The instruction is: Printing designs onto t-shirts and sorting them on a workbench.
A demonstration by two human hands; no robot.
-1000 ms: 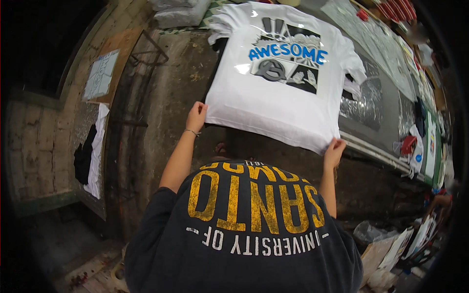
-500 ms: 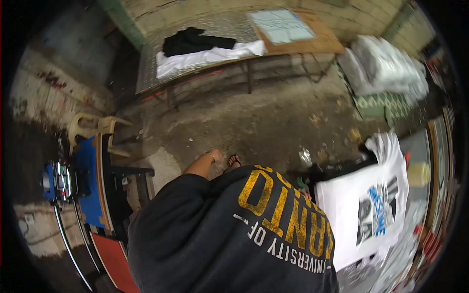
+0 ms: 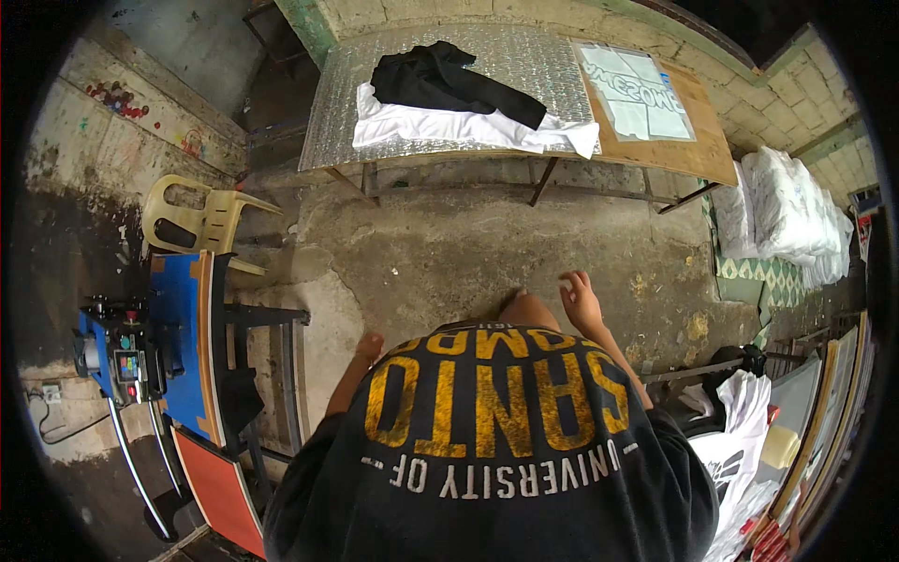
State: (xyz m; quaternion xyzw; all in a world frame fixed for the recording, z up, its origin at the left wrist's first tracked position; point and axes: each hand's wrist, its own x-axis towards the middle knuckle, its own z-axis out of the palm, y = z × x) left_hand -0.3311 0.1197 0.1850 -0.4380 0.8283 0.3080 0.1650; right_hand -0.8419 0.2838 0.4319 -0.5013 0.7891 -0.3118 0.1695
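My right hand (image 3: 578, 298) hangs just right of my dark shirt front, fingers loosely apart and empty. My left hand (image 3: 368, 348) is low beside my body, mostly hidden by the shirt, so its grip is unclear. A white printed T-shirt (image 3: 729, 437) lies on a stand at my lower right, partly cut off by my body, with a black cloth (image 3: 723, 361) behind it. Ahead, a black garment (image 3: 431, 82) lies over a folded white cloth (image 3: 449, 131) on a foil-covered table (image 3: 332, 66).
A board with a translucent sheet (image 3: 632, 94) is on the table's right end. A plastic chair (image 3: 190, 201), blue platen (image 3: 180, 328) and machine (image 3: 122, 351) stand left. Wrapped white bales (image 3: 787, 211) sit at right. Framed screens (image 3: 824, 421) lean beside the T-shirt. Concrete floor (image 3: 440, 234) lies ahead.
Both hands held the white T-shirt's hem a second ago; they have let go and dropped beside me. I have turned left toward the foil-covered table, leaving the shirt at my right.
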